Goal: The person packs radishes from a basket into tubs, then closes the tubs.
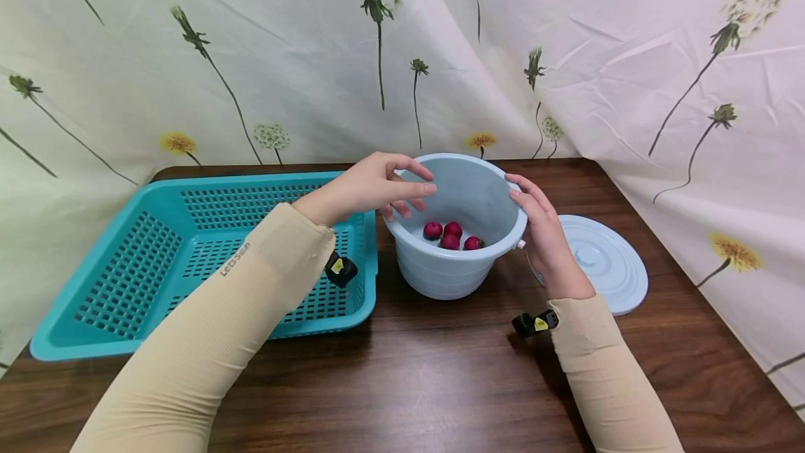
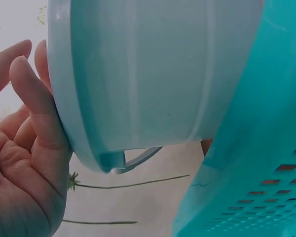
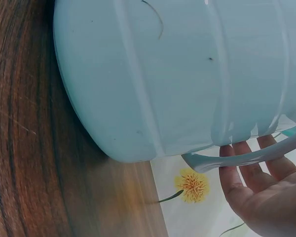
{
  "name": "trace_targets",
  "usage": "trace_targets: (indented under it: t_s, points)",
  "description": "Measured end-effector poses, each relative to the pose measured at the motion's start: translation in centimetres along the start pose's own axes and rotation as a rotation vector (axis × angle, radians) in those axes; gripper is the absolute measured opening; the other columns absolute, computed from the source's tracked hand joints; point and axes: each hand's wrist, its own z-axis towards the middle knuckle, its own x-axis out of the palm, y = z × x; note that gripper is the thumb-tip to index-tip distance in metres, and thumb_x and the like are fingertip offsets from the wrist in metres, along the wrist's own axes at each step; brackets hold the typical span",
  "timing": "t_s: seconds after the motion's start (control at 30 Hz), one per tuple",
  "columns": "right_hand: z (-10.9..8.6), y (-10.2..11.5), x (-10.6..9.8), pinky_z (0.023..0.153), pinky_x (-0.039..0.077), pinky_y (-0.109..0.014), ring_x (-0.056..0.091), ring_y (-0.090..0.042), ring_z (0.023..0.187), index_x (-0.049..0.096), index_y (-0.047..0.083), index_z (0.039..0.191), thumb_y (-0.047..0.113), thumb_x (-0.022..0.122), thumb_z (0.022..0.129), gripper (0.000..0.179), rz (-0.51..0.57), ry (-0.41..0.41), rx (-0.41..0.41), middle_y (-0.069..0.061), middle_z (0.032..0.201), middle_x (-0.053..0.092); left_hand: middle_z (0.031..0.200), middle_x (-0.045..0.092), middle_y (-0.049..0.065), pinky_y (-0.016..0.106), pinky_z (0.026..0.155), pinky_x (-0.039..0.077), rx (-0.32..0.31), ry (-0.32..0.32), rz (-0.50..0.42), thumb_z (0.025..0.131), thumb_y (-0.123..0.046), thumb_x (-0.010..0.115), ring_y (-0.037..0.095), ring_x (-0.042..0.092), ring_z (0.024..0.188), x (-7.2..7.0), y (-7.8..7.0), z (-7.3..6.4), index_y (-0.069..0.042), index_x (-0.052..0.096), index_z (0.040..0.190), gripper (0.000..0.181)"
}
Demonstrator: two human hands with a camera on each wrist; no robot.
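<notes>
A light blue bucket [image 1: 443, 268] stands upright on the table, with several small red radishes [image 1: 449, 242] on its bottom. My left hand [image 1: 386, 187] reaches over the bucket's left rim, its fingers loosely bent and nothing held between them. In the left wrist view that hand [image 2: 27, 143] is right beside the rim. On the other side, my right hand [image 1: 547, 236] holds the bucket's right rim, thumb at the edge. The right wrist view shows its fingertips [image 3: 232, 158] against the outer wall, behind the bucket's handle [image 3: 246, 157].
A turquoise perforated basket [image 1: 204, 243] sits left of the bucket, under my left forearm. To the right, a round light blue lid [image 1: 606, 264] lies flat on the brown wooden table [image 1: 415, 383]. A flower-printed cloth [image 1: 302, 54] hangs behind.
</notes>
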Motion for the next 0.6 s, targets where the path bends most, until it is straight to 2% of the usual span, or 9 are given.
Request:
trace_targets:
  t_s: [0.27,0.47,0.6]
  points:
    - [-0.2,0.5,0.0,0.100,0.038,-0.032,0.044,-0.014,0.127,0.042,0.026,0.151,0.036,0.051,0.102,0.050,-0.003,0.018,0.003,0.001,0.148,0.042,0.113,0.072,0.008,0.033,0.073,0.058,0.025,0.013,0.008,0.096,-0.036,0.065,0.026,0.071,0.092,0.2,-0.5,-0.6,-0.018,0.058,0.133,0.041]
    - [-0.6,1.5,-0.2,0.100,0.040,-0.029,0.049,-0.013,0.124,0.039,0.023,0.152,0.032,0.049,0.103,0.051,0.010,0.010,-0.053,0.002,0.135,0.052,0.119,0.069,0.005,0.036,0.083,0.058,0.043,0.066,0.021,0.096,-0.036,0.065,0.021,0.069,0.097,0.9,-1.6,-1.4,-0.019,0.057,0.134,0.042]
    - [-1.1,2.4,-0.3,0.116,0.033,-0.030,0.047,-0.016,0.136,0.043,0.016,0.150,0.029,0.053,0.102,0.050,0.019,-0.014,-0.092,-0.004,0.147,0.052,0.119,0.068,0.003,0.038,0.089,0.057,0.046,0.090,0.008,0.096,-0.035,0.066,0.019,0.067,0.102,1.6,-2.0,-2.0,-0.019,0.057,0.134,0.042]
